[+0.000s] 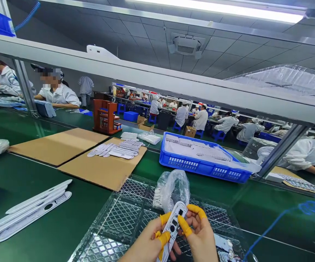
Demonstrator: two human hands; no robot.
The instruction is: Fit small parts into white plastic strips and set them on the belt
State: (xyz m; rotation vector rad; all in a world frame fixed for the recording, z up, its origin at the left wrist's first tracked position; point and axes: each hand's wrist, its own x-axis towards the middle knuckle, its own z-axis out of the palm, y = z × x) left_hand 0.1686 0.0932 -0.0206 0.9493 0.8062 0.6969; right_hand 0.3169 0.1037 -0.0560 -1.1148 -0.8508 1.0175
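A long white plastic housing [173, 222] with a circuit board and dark square and round parts is in front of me, tilted with its rounded end up. Yellow finger covers are on both hands. My left hand [150, 238] grips the housing along its lower left side. At its upper right edge, my right hand [199, 231] pinches the housing between thumb and fingers. Under my hands lies a clear plastic tray [120, 214] with a diamond pattern. Just behind the housing sits a clear bag [177, 183] with small white pieces.
Long white shells [34, 209] lie on the green bench at left. White parts [124, 149] rest on a cardboard sheet [91, 165]. Behind the tray stands a blue crate [201, 165]. A blue coiled hose [272, 231] hangs at right. Co-workers sit beyond the shelf frame.
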